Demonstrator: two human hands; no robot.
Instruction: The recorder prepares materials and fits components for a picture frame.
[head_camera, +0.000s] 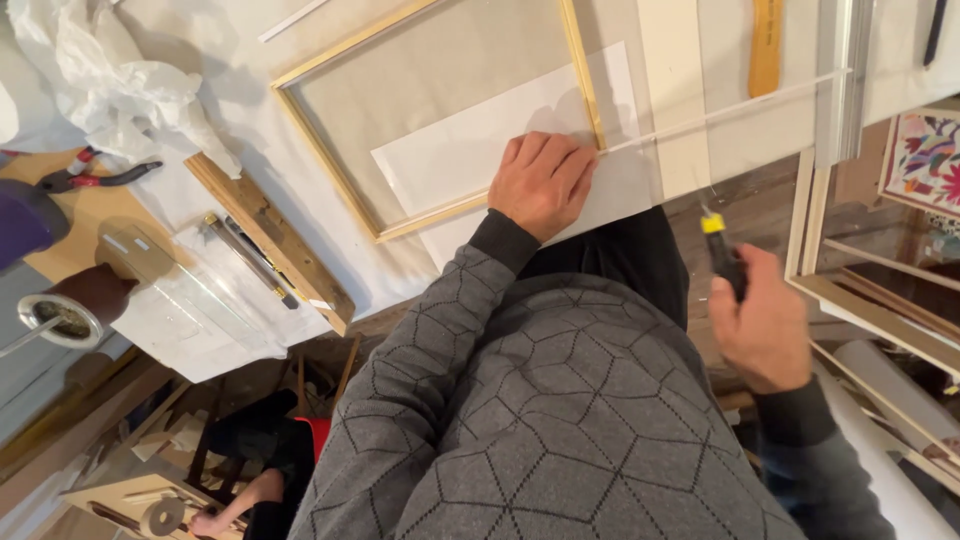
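My left hand (545, 180) lies flat, fingers together, on a white sheet (470, 150) at the lower right corner of a light wooden frame (322, 150) on the workbench. Its fingertips touch the end of a thin white strip (725, 108) that runs off to the right. My right hand (765, 325) is off the bench edge, closed around a small tool with a black handle and a yellow tip (722, 250), the tip pointing up toward the bench. Grey patterned sleeves cover both arms.
Left on the bench lie crumpled white paper (110, 90), red-handled pliers (90, 175), a wooden bar (270, 240), a clear plastic piece (190, 300) and a tape roll (55, 320). More frames (870, 290) and a colourful picture (925, 160) stand right. Another person (250, 490) is at lower left.
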